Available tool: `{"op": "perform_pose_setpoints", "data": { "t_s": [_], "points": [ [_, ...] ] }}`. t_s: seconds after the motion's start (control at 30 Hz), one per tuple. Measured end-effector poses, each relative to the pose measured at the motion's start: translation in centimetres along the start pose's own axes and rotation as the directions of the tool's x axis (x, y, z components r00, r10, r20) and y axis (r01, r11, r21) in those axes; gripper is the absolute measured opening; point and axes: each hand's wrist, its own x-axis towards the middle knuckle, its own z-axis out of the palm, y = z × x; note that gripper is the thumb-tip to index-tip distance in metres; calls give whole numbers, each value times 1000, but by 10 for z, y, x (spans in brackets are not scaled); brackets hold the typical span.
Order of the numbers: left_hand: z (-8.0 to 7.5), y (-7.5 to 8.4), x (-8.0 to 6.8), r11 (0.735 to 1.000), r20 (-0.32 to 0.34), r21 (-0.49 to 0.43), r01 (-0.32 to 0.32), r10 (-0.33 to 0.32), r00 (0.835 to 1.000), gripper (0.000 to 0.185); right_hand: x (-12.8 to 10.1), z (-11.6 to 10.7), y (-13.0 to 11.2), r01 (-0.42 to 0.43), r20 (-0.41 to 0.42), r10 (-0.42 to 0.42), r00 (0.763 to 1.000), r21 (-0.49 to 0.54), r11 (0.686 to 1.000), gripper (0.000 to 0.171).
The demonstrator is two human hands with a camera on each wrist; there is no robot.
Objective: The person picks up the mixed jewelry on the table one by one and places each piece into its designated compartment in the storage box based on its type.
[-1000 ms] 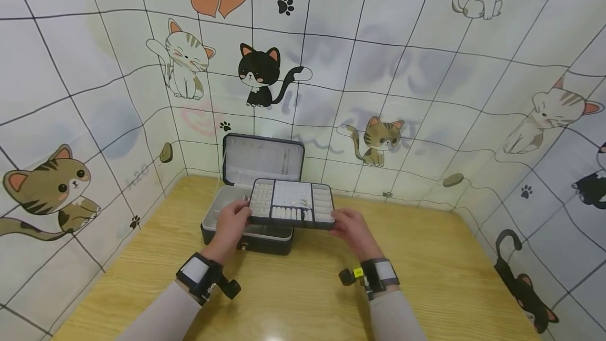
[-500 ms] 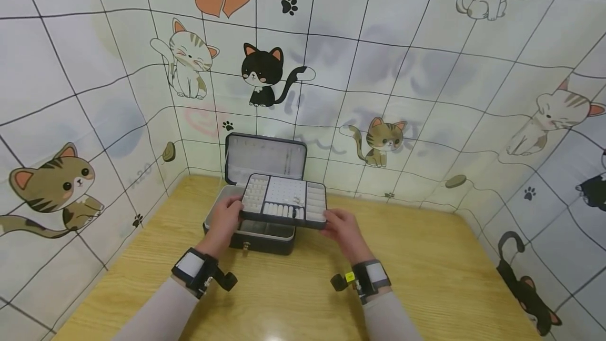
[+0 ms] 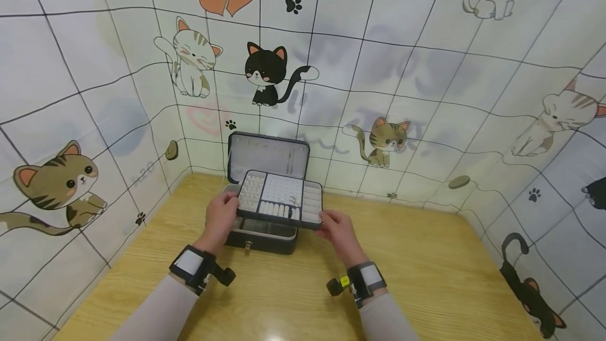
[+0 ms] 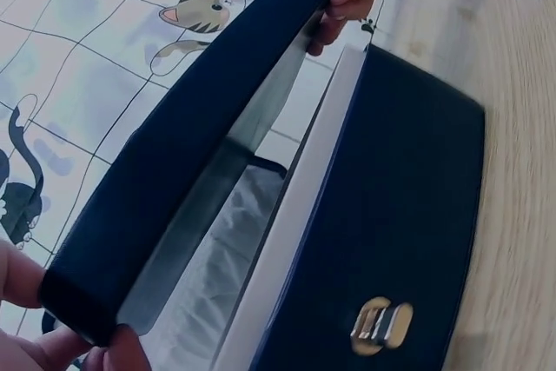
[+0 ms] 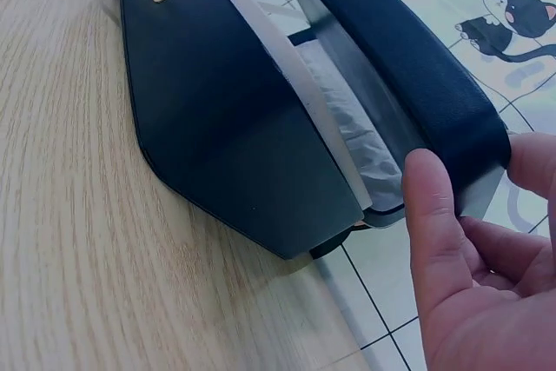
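Observation:
A dark jewellery box (image 3: pixel 265 240) stands on the wooden table (image 3: pixel 426 272) with its lid (image 3: pixel 268 156) upright. Above the box's open base I hold its inner tray (image 3: pixel 280 199), a dark-rimmed insert with pale compartments. My left hand (image 3: pixel 221 216) grips the tray's left end and my right hand (image 3: pixel 334 226) grips its right end. In the left wrist view the tray's dark rim (image 4: pixel 187 141) hangs over the box front (image 4: pixel 408 215) with its metal clasp (image 4: pixel 380 326). In the right wrist view my thumb (image 5: pixel 433 215) presses the tray's end (image 5: pixel 452 119) above the box (image 5: pixel 226 119).
Walls covered in a tiled cat-print sheet (image 3: pixel 379 67) close in the table at the back and both sides. Bare wood lies in front of the box and to its right.
Both hands have carried the tray leftward and back, from right of the box to nearly above its open base. The box has not moved.

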Motion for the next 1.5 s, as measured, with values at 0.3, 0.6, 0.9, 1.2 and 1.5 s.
{"op": "perform_pose_setpoints", "data": {
  "t_s": [0.3,0.6,0.9,1.2,1.5],
  "points": [
    [-10,4,3,990,49,138,-15,8,999,48,-2,10,1,17,-51,-16,999,15,1000,38],
    [-17,0,6,969,75,238,-68,52,996,47,-6,20,8,37,-109,-31,994,49,998,37],
    [-26,-1,10,951,98,297,-79,52,994,45,-4,23,10,26,-55,-22,998,76,997,40],
    [-35,0,16,931,108,354,-84,49,993,47,-4,23,12,20,31,-21,999,44,999,42],
    [-42,3,16,920,114,374,-115,77,990,44,-5,27,14,22,84,-22,996,6,1000,45]
  ]
}}
